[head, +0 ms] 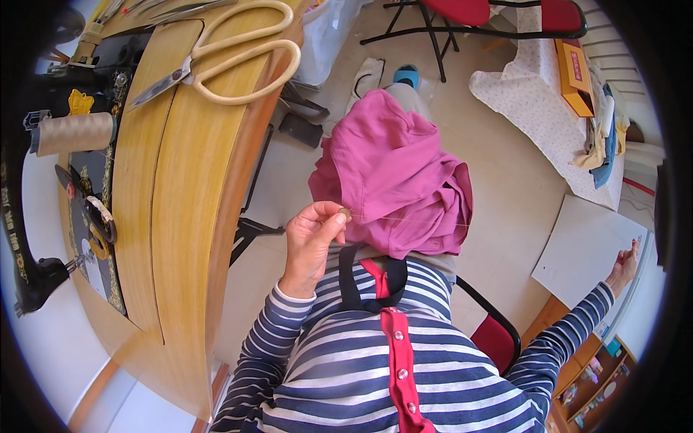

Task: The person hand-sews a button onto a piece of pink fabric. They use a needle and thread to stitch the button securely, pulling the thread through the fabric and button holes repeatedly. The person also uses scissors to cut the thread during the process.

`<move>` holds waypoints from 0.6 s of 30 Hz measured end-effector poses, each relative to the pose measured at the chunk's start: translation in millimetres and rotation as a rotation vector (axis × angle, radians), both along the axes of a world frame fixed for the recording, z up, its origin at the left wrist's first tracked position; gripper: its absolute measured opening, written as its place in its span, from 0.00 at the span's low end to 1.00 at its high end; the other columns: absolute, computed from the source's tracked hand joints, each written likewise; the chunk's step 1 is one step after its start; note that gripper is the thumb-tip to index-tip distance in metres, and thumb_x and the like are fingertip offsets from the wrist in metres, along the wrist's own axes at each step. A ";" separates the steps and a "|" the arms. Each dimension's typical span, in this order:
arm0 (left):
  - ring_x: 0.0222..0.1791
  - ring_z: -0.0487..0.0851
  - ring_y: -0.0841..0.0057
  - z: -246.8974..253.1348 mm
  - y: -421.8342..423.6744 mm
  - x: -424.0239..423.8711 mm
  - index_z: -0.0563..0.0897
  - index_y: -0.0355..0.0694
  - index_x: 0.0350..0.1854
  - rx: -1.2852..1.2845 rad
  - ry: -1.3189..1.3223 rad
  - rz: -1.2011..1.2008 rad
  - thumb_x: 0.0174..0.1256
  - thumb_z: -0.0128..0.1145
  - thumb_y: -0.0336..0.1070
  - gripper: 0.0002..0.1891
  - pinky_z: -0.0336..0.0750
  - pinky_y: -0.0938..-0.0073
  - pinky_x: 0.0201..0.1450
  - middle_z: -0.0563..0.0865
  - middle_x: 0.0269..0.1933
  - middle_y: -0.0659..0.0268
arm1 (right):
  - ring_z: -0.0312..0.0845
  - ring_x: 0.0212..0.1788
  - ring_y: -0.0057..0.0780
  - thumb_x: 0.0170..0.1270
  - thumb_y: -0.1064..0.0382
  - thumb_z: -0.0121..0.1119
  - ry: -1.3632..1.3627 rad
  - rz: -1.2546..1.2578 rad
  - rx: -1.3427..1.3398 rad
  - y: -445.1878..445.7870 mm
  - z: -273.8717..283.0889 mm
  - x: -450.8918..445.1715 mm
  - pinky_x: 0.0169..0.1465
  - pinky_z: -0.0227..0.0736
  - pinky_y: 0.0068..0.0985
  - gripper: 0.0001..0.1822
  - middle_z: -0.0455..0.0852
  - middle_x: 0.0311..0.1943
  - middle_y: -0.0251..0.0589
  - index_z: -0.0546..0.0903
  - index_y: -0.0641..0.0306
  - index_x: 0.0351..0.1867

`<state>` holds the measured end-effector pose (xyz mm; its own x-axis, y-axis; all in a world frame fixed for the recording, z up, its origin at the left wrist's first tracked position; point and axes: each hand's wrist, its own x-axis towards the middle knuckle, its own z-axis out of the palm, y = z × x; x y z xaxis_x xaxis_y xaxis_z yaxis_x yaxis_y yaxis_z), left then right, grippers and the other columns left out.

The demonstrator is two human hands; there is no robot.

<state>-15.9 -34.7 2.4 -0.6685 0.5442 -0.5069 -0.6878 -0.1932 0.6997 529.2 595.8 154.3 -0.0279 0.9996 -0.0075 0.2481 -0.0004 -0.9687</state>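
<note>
Between thumb and forefinger, my left hand pinches a small brownish button at the near edge of a pink cloth garment. The garment lies bunched over my lap. From the button a thin pale thread runs taut across the pink cloth to the right, fading against the floor. My right hand is stretched far out to the right with its fingers pinched together, in line with the thread. Whether a needle is in those fingers is too small to see.
On my left stands a wooden sewing table with large cream-handled scissors, a black sewing machine, a beige thread spool and dark thread snips. A cloth-covered table and red folding chair stand beyond.
</note>
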 end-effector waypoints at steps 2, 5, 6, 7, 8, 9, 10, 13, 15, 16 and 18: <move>0.26 0.76 0.84 1.3 1.4 2.3 0.79 0.34 0.36 -0.034 0.011 0.018 0.58 0.56 0.25 0.05 0.71 0.86 0.27 0.82 0.32 0.64 | 0.50 0.14 0.12 0.61 0.63 0.57 -0.115 -0.206 0.019 -47.0 -21.5 -78.8 0.22 0.52 0.15 0.16 0.60 0.12 0.25 0.76 0.68 0.49; 0.28 0.77 0.82 -2.0 0.3 -1.4 0.79 0.34 0.38 -0.016 -0.002 -0.026 0.59 0.55 0.26 0.06 0.72 0.85 0.29 0.82 0.33 0.63 | 0.62 0.18 0.18 0.57 0.56 0.59 -1.178 -0.079 0.690 -21.6 -37.8 -14.8 0.24 0.60 0.20 0.25 0.69 0.16 0.27 0.73 0.66 0.54; 0.28 0.77 0.82 -1.3 -0.1 -0.1 0.79 0.35 0.38 -0.022 0.001 -0.017 0.60 0.55 0.26 0.05 0.72 0.85 0.29 0.82 0.33 0.63 | 0.67 0.21 0.19 0.55 0.53 0.60 -1.207 -0.070 0.666 -28.9 -45.9 -38.9 0.26 0.62 0.22 0.29 0.74 0.19 0.30 0.71 0.64 0.57; 0.28 0.77 0.82 1.4 -0.5 -0.2 0.79 0.35 0.38 -0.030 0.001 -0.013 0.60 0.55 0.26 0.05 0.72 0.85 0.29 0.82 0.33 0.63 | 0.66 0.21 0.18 0.56 0.53 0.59 -1.235 -0.059 0.684 -47.3 -45.4 -80.4 0.26 0.61 0.21 0.28 0.72 0.19 0.29 0.71 0.64 0.57; 0.28 0.77 0.82 2.7 -0.7 -0.4 0.79 0.35 0.38 -0.036 -0.003 -0.010 0.60 0.55 0.26 0.05 0.73 0.85 0.29 0.81 0.33 0.63 | 0.64 0.21 0.17 0.57 0.53 0.59 -1.222 -0.022 0.699 -72.9 -42.2 -134.9 0.26 0.60 0.19 0.27 0.70 0.18 0.28 0.72 0.63 0.57; 0.28 0.77 0.82 3.9 -0.1 -0.9 0.79 0.35 0.38 -0.039 -0.008 -0.011 0.60 0.55 0.26 0.05 0.73 0.85 0.29 0.81 0.33 0.63 | 0.63 0.22 0.15 0.59 0.54 0.59 -1.176 0.034 0.711 -105.4 -37.0 -190.3 0.26 0.59 0.18 0.26 0.69 0.18 0.27 0.72 0.62 0.57; 0.28 0.77 0.82 5.4 2.0 0.0 0.78 0.36 0.38 -0.043 -0.010 -0.017 0.60 0.55 0.27 0.05 0.73 0.84 0.29 0.81 0.33 0.64 | 0.62 0.22 0.14 0.60 0.54 0.58 -1.093 0.117 0.694 -143.2 -35.6 -243.1 0.26 0.58 0.16 0.25 0.67 0.18 0.26 0.72 0.62 0.56; 0.29 0.77 0.82 5.3 7.0 5.1 0.78 0.36 0.39 -0.010 -0.002 -0.005 0.60 0.55 0.27 0.06 0.73 0.85 0.29 0.81 0.34 0.64 | 0.61 0.25 0.10 0.61 0.68 0.56 -0.470 0.530 0.427 -274.7 -56.2 -376.5 0.30 0.59 0.11 0.15 0.69 0.22 0.25 0.77 0.60 0.51; 0.29 0.77 0.83 2.0 2.7 12.5 0.78 0.36 0.41 -0.023 0.008 0.062 0.60 0.55 0.27 0.08 0.73 0.85 0.29 0.80 0.34 0.65 | 0.70 0.29 0.13 0.58 0.71 0.57 -0.510 0.880 0.330 -359.0 -77.7 -438.5 0.32 0.67 0.15 0.13 0.78 0.27 0.31 0.78 0.63 0.46; 0.29 0.77 0.83 1.5 3.9 13.5 0.78 0.36 0.43 -0.022 0.001 0.078 0.60 0.55 0.26 0.09 0.73 0.85 0.29 0.80 0.34 0.65 | 0.72 0.27 0.18 0.53 0.72 0.61 -0.442 1.001 0.085 -403.0 -74.0 -456.6 0.31 0.70 0.18 0.15 0.80 0.27 0.36 0.79 0.64 0.44; 0.27 0.77 0.84 8.9 13.7 15.6 0.78 0.36 0.45 -0.016 0.010 0.095 0.61 0.54 0.26 0.10 0.73 0.86 0.29 0.81 0.35 0.66 | 0.78 0.26 0.33 0.49 0.67 0.64 -0.205 1.215 0.141 -448.6 -101.4 -467.3 0.30 0.73 0.26 0.16 0.81 0.30 0.44 0.78 0.66 0.42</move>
<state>-0.3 -21.0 11.3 -0.7221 0.4696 -0.5080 -0.6597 -0.2462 0.7101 61.9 147.2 52.9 -0.9476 0.3192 -0.0153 0.1614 0.4370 -0.8849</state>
